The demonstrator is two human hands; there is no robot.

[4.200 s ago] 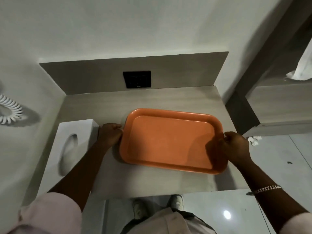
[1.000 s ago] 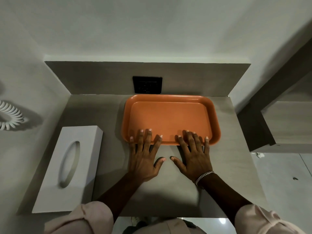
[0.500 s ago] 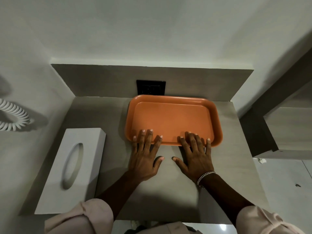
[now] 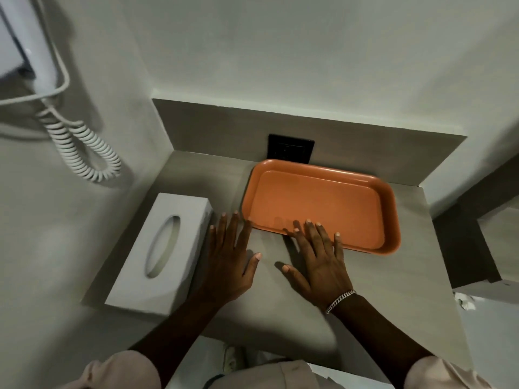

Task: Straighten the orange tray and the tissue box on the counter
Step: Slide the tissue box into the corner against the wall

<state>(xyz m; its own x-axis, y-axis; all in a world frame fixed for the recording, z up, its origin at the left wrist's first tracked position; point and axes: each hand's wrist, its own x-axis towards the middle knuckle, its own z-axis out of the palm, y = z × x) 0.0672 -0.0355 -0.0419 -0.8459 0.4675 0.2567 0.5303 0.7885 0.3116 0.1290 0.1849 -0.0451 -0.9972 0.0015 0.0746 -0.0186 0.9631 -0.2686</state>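
Note:
An empty orange tray lies on the grey counter, its far edge against the backsplash. My right hand rests flat, fingers spread, with its fingertips on the tray's near rim. My left hand is flat and spread on the counter just left of the tray's near left corner, between the tray and a white tissue box. The box lies along the left wall, its oval slot facing up, slightly angled to the wall. Neither hand holds anything.
A black wall socket sits in the backsplash behind the tray. A white wall-mounted appliance with a coiled cord hangs on the left wall. A lower shelf unit stands to the right of the counter.
My left hand has slid off the tray's rim leftward toward the tissue box. The view has swung left. The tray stays against the backsplash.

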